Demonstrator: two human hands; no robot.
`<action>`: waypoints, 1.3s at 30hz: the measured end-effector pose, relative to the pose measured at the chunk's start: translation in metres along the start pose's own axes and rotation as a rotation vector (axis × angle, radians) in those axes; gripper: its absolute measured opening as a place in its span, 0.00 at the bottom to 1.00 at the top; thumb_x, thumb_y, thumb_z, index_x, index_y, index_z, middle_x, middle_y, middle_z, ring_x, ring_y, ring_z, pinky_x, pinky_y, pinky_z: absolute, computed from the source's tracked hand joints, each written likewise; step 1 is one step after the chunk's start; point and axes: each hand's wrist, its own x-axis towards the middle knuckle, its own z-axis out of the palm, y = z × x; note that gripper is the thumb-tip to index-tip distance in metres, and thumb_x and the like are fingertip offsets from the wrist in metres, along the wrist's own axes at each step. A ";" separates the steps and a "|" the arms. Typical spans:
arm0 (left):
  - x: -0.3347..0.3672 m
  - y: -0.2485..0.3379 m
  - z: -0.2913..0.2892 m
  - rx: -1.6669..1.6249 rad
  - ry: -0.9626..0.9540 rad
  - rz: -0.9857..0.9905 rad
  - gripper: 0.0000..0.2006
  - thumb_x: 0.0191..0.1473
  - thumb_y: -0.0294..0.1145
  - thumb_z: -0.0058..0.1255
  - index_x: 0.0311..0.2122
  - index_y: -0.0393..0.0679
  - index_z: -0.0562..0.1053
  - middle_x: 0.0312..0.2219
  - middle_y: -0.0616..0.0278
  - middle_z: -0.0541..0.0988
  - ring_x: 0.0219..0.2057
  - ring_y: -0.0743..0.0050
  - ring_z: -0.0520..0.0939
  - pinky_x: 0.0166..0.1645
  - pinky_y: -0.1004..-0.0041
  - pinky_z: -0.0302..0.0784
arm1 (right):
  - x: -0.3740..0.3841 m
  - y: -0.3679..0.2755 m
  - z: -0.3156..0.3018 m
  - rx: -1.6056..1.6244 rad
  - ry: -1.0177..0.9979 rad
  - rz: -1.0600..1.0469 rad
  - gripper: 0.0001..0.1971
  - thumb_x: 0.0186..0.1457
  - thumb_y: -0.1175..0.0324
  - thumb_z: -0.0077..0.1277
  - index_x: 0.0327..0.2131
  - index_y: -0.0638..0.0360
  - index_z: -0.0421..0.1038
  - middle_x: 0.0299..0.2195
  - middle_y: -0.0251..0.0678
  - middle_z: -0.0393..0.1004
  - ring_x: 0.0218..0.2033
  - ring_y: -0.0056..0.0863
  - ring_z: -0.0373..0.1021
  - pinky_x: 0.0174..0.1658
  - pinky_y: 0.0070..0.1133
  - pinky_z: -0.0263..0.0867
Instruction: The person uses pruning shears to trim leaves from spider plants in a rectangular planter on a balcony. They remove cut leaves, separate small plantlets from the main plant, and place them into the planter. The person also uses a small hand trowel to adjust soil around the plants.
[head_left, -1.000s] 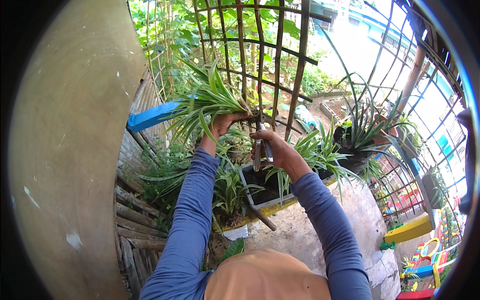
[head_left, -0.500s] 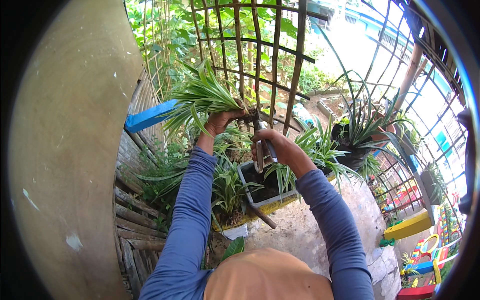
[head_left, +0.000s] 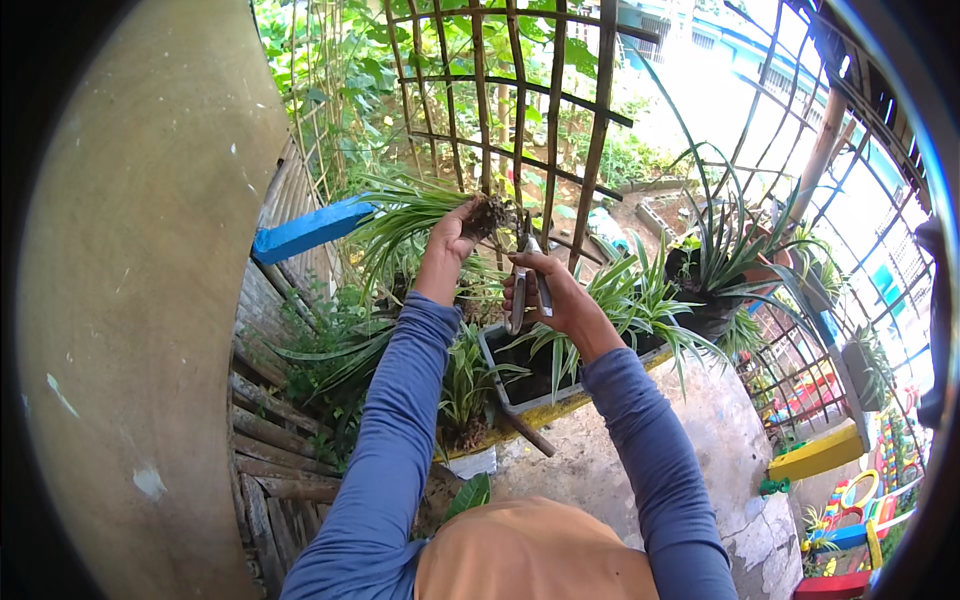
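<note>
I saw the left hand (head_left: 450, 235) gripping a plant (head_left: 410, 215) by its dirty root clump, leaves pointing left. The right hand (head_left: 550, 295) held shears (head_left: 522, 285), blades up at the roots. Below sat a grey planter (head_left: 505, 385) on a concrete ledge (head_left: 700, 420), a wooden trellis (head_left: 520, 110) behind.

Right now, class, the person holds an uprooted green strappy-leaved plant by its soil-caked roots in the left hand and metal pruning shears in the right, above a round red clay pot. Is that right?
One detail is wrong. The head view shows the left hand gripping the uprooted green strappy-leaved plant and the right hand holding metal pruning shears, but below them sits a rectangular grey planter box, not a round red clay pot.
</note>
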 end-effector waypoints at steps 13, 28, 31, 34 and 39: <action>-0.027 0.010 0.034 0.163 0.130 0.058 0.07 0.53 0.32 0.54 0.37 0.46 0.77 0.35 0.62 0.81 0.36 0.65 0.81 0.43 0.51 0.73 | 0.010 0.014 0.020 -0.196 0.016 -0.093 0.18 0.44 0.51 0.57 0.31 0.52 0.68 0.22 0.26 0.60 0.19 0.18 0.55 0.22 0.19 0.51; -0.036 -0.001 0.025 0.041 0.021 0.200 0.08 0.51 0.25 0.54 0.38 0.38 0.75 0.35 0.57 0.80 0.37 0.68 0.80 0.46 0.72 0.76 | 0.011 -0.005 0.023 -0.184 0.022 -0.064 0.13 0.47 0.58 0.54 0.31 0.54 0.69 0.19 0.28 0.64 0.18 0.21 0.62 0.21 0.20 0.59; -0.035 -0.003 0.024 0.186 -0.024 0.154 0.08 0.52 0.25 0.52 0.38 0.37 0.75 0.35 0.57 0.80 0.37 0.68 0.80 0.47 0.72 0.76 | 0.012 -0.003 0.022 -0.202 0.022 -0.095 0.11 0.50 0.61 0.52 0.33 0.57 0.68 0.21 0.30 0.69 0.20 0.23 0.67 0.22 0.22 0.66; -0.031 -0.003 0.021 0.161 -0.036 0.138 0.08 0.52 0.23 0.52 0.38 0.35 0.75 0.36 0.55 0.80 0.38 0.67 0.80 0.48 0.72 0.75 | 0.013 -0.007 0.019 -0.017 0.003 -0.088 0.10 0.52 0.64 0.50 0.35 0.59 0.66 0.22 0.36 0.71 0.19 0.27 0.69 0.23 0.25 0.69; -0.021 -0.009 0.016 0.035 -0.045 0.113 0.08 0.52 0.25 0.53 0.38 0.36 0.75 0.35 0.56 0.80 0.38 0.67 0.80 0.48 0.71 0.76 | 0.012 -0.006 0.024 0.242 -0.029 -0.091 0.12 0.53 0.63 0.49 0.37 0.60 0.62 0.22 0.41 0.72 0.19 0.29 0.70 0.24 0.28 0.70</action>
